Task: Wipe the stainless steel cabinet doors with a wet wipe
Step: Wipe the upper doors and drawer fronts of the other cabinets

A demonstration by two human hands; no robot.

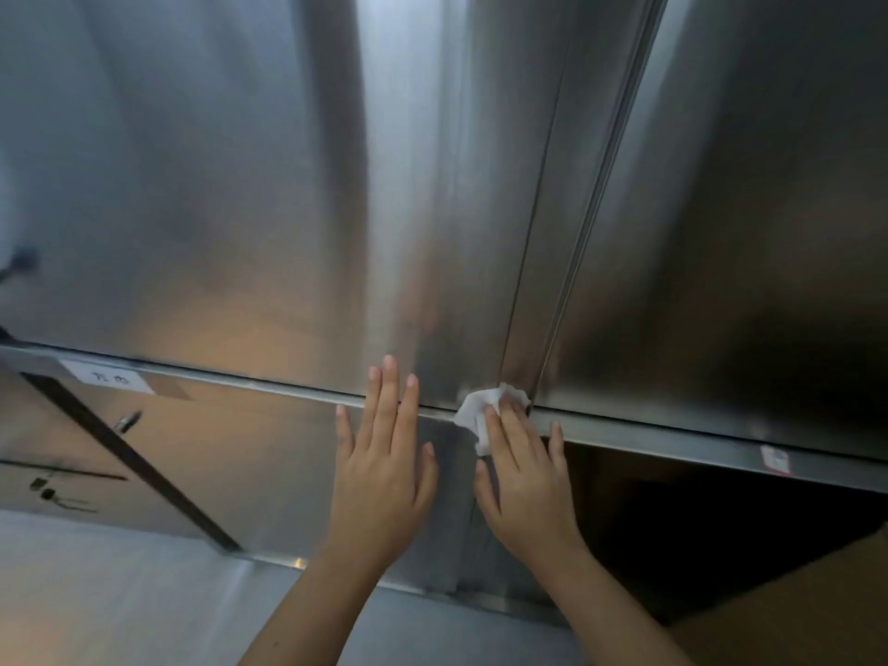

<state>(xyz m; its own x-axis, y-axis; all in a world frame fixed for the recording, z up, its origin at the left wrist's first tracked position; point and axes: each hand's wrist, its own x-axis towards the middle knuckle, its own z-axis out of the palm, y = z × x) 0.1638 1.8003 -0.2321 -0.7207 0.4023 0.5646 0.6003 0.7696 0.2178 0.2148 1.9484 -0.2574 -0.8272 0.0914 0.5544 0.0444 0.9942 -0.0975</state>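
Two tall stainless steel cabinet doors fill the view, the left door (240, 185) and the right door (745, 209), meeting at a vertical seam (543, 233). My right hand (524, 478) presses a crumpled white wet wipe (480, 411) with straight fingers against the bottom of the seam, where the doors meet a horizontal steel rail (672, 442). My left hand (384, 454) lies flat with fingers spread on the steel just left of the wipe, its fingertips over the rail.
A white paper label (108, 377) sticks to the rail at the left, and a small red-and-white sticker (774, 460) at the right. Below the rail, a lower steel panel (216, 449) sits at left and a dark open compartment (721, 531) at right. A pale countertop (96, 593) lies underneath.
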